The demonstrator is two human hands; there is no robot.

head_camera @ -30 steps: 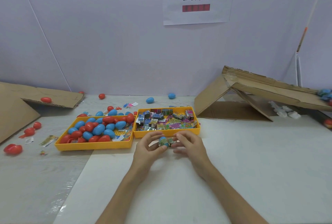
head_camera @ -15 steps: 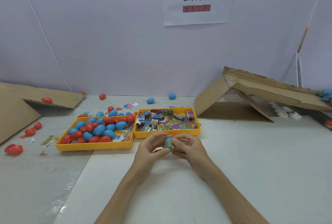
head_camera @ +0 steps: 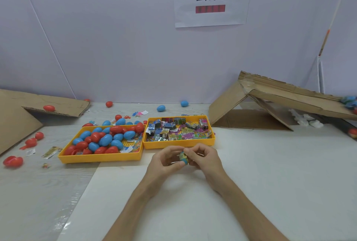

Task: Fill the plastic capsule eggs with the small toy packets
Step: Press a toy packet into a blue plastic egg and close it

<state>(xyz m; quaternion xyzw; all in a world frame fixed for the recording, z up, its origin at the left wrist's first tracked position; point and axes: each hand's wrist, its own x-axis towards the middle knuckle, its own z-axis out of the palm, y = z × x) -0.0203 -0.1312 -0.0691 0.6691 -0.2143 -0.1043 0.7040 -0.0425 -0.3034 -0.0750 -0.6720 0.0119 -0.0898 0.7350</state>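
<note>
Both my hands meet just in front of the trays over the white table. My left hand (head_camera: 164,160) and my right hand (head_camera: 202,157) together grip a blue capsule egg half (head_camera: 184,160) with a colourful toy packet (head_camera: 182,154) sticking out of its top. A yellow tray (head_camera: 100,157) on the left holds several red and blue capsule eggs (head_camera: 105,139). Beside it on the right, a second yellow tray (head_camera: 179,143) is full of small toy packets (head_camera: 173,129).
Loose red eggs (head_camera: 13,161) and scraps lie on the table at the left, more eggs (head_camera: 161,108) near the wall. A cardboard sheet (head_camera: 17,117) leans at the left. A folded cardboard ramp (head_camera: 270,101) stands at the right.
The hands have drawn closer together and the packet has gone from lying beside the blue half to standing pushed into it, with the half turned more upright.
</note>
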